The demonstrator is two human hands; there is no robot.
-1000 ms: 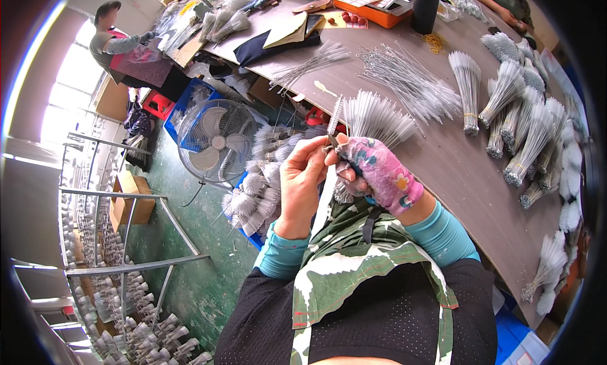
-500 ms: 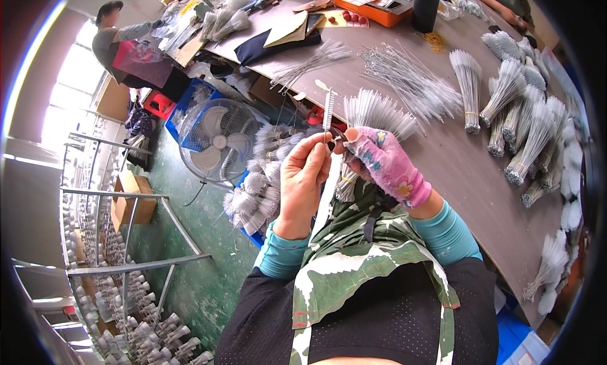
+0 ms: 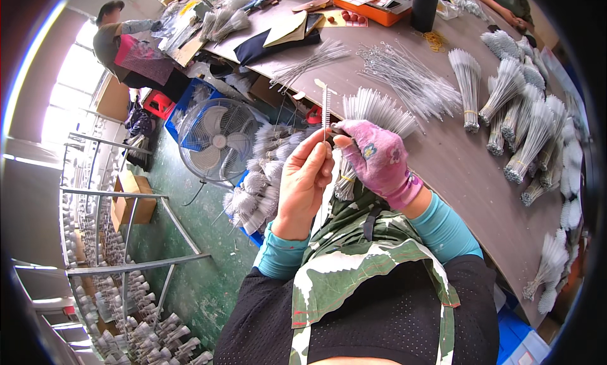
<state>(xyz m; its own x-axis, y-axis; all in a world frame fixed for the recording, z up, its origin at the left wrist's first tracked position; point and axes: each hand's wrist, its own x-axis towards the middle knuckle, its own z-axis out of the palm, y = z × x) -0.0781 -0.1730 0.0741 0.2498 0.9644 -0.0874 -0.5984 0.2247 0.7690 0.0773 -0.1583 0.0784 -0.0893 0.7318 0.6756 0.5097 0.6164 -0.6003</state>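
Observation:
My left hand [image 3: 299, 187], bare, pinches the wire stem of a thin white-bristled tube brush [image 3: 326, 109], which stands upright above my fingertips. My right hand [image 3: 381, 161] wears a pink flowered glove with bare fingertips. It is closed on a small dark metal tool [image 3: 336, 130] right beside the stem. Most of that tool is covered by the glove, so its kind cannot be made out. Just behind my right hand, a fanned bundle of white-bristled brushes [image 3: 370, 109] lies at the table's edge.
The brown table [image 3: 455, 169] carries loose wire brushes [image 3: 411, 77] and tied brush bundles [image 3: 466, 90] on the right. A floor fan [image 3: 219, 140] stands left, near a heap of brushes [image 3: 256, 194] and a metal rack [image 3: 139, 264]. Another person [image 3: 129, 52] stands at far left.
My right hand has rolled over, its knuckles now higher and its fingers closer around the dark tool. The brush in my left hand has shifted slightly left.

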